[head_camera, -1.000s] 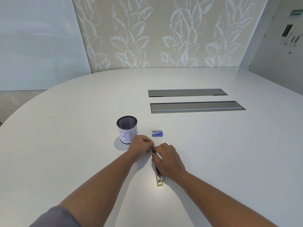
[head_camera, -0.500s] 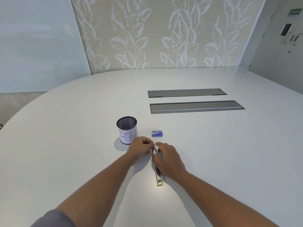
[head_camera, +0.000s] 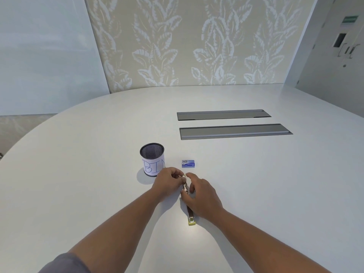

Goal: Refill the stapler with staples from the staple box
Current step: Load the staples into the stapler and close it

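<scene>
This is looking like an office meeting room: a large white oval bench (head_camera: 256, 184) is filling most of the view, with two long grey cable hatches (head_camera: 234, 131) sitting flush in its top towards the far side. Leaf-patterned wallpaper (head_camera: 187, 42) is covering the far wall, a frosted glass panel (head_camera: 45, 56) is standing at the far left, and a grey door (head_camera: 340, 48) with a green sign above it is showing at the far right. Small desk supplies are lying near the middle: a mesh pen cup (head_camera: 152, 159) labelled "BIN", a staple box (head_camera: 188, 163) and a stapler (head_camera: 190, 215).

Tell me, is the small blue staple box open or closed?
Closed, as far as it shows: the staple box lies flat on the table, no flap raised, untouched by either hand.
</scene>
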Available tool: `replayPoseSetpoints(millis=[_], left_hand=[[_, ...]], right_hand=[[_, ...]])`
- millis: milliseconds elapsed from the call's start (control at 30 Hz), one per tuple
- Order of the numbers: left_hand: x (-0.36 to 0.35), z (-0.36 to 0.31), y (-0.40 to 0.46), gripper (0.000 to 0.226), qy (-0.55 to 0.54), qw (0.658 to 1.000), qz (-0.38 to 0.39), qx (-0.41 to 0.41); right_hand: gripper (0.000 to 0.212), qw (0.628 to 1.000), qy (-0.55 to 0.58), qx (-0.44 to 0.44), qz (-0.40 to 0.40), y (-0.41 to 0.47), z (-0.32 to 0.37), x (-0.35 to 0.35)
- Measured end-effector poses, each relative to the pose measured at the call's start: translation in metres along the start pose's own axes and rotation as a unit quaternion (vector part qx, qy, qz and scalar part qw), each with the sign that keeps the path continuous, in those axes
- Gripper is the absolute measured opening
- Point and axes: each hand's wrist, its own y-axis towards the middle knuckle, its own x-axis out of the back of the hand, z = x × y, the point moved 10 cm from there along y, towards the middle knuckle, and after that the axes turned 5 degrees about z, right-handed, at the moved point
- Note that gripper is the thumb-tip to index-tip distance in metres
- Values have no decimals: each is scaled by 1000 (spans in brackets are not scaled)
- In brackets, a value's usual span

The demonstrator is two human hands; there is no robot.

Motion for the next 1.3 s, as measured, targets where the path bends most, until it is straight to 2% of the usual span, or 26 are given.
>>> replayPoseSetpoints(millis=[267,400,600,733,800,933,1067,1200,1300], left_hand=[[2,-2,-3,8,22,1000,-8,-10],[3,-1,-3,8,10,1000,-14,-9],[3,0,-6,19,-11,1000,-13,-6],[-2,1,-12,40,-75,996,9,39],[-8,-1,-14,42,-152,986,42,57],[-23,-10,-20,19,-320,939,111,66],[-18,-14,-22,17,-388,917,75,59],[-9,-23,-22,29,-428,901,53,39],[-2,-25,-21,32,-433,900,33,37]], right_hand=[[81,992,-104,-3,68,-3,11,-10],[80,991,-82,-43,93,0,7,-10],[78,995,-32,-78,51,-3,3,0],[72,997,5,-72,20,-4,4,8],[66,997,32,-64,3,-4,5,13],[51,996,82,-32,-23,-3,9,22],[43,995,94,-39,-14,-3,8,25],[44,972,222,-56,43,-6,4,21],[41,951,297,-68,48,-6,1,25]])
